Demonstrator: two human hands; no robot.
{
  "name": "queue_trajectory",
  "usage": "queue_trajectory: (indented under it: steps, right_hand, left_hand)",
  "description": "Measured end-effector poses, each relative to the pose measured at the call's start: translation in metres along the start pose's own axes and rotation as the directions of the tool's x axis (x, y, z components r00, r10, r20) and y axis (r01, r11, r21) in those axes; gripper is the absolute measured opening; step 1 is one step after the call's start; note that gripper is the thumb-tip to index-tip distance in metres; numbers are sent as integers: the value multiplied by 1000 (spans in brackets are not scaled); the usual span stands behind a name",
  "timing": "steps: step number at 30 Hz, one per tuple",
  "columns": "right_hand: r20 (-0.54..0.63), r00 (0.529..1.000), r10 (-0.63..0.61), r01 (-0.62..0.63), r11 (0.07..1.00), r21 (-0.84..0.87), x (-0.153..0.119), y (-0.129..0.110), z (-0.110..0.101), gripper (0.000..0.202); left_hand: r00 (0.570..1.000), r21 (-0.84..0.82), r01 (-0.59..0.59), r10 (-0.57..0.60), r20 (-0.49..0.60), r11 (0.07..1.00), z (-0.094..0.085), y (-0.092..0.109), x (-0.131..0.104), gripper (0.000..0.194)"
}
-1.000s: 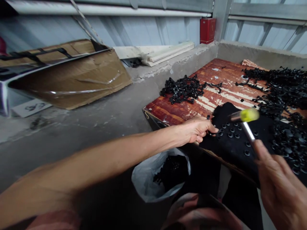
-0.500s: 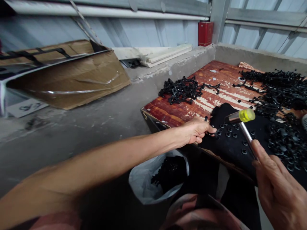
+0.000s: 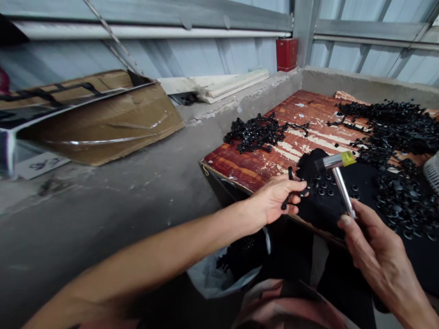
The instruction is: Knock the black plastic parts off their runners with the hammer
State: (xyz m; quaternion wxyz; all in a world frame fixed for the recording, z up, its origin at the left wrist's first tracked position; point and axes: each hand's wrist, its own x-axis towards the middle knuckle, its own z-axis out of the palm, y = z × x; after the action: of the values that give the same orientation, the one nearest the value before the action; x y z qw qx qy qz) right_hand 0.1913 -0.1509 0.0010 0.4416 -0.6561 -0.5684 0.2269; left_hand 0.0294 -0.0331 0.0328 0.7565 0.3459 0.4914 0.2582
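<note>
Between the fingers and thumb of my left hand (image 3: 279, 196) is a black plastic piece (image 3: 290, 173), held at the front edge of the table. My right hand (image 3: 380, 246) is closed on the metal handle of a hammer (image 3: 341, 187), whose head has a yellow face on one side. The hammer head hangs over a black mat (image 3: 322, 212). Several small round black parts (image 3: 323, 186) lie on the mat, just right of my left hand. A heap of similar loose black parts (image 3: 399, 201) sits at the mat's right side.
Tangled black plastic pieces (image 3: 255, 132) lie on the worn red tabletop (image 3: 236, 162), with a larger pile (image 3: 394, 123) at the back right. A white bag (image 3: 209, 278) with black pieces stands below the table. Cardboard (image 3: 137, 123) and a red tin (image 3: 286, 54) rest on the ledge.
My left hand has lifted and turned slightly, showing more of the black piece. My right hand and the hammer have moved left. The whole view has shifted a little.
</note>
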Motion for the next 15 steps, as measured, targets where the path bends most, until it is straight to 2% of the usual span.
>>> queue_trajectory:
  steps: [1, 2, 4, 6, 8, 10, 12, 13, 15]
  right_hand:
    - [24, 995, 97, -100, 986, 136, 2, -4, 5, 36]
    - [49, 989, 142, -149, 967, 205, 4, -7, 10, 36]
    - [67, 982, 174, -186, 941, 283, 7, -10, 18, 35]
    - [72, 981, 183, -196, 928, 317, 9, -11, 20, 34]
    - [91, 976, 200, -219, 913, 345, 9, -10, 18, 32]
    - [129, 968, 215, -247, 900, 358, 9, -10, 14, 31]
    - [173, 960, 219, -269, 892, 363, 10, -9, 12, 31]
    - [190, 958, 217, -274, 891, 363, 10, -9, 12, 31]
    - [205, 956, 209, -272, 891, 363, 12, -9, 14, 32]
  left_hand:
    - [1000, -49, -10, 11, 19, 999, 4, -5, -6, 9]
    - [999, -103, -5, 10, 48, 995, 8, -11, -11, 8]
    - [992, -218, 17, 11, 129, 976, 11, -24, -18, 10]
    - [972, -277, 71, -4, 234, 958, 7, -32, -20, 16]
    - [952, -239, 86, -9, 307, 967, -5, -33, -17, 21]
    - [953, -118, -33, 66, 294, 992, -17, -27, -13, 23]
    - [949, 127, -231, 195, 249, 965, -24, -17, -11, 21]
    - [934, 282, -312, 239, 265, 907, -25, -11, -11, 18]
    - [900, 548, -418, 248, 360, 724, -21, -2, -13, 11]
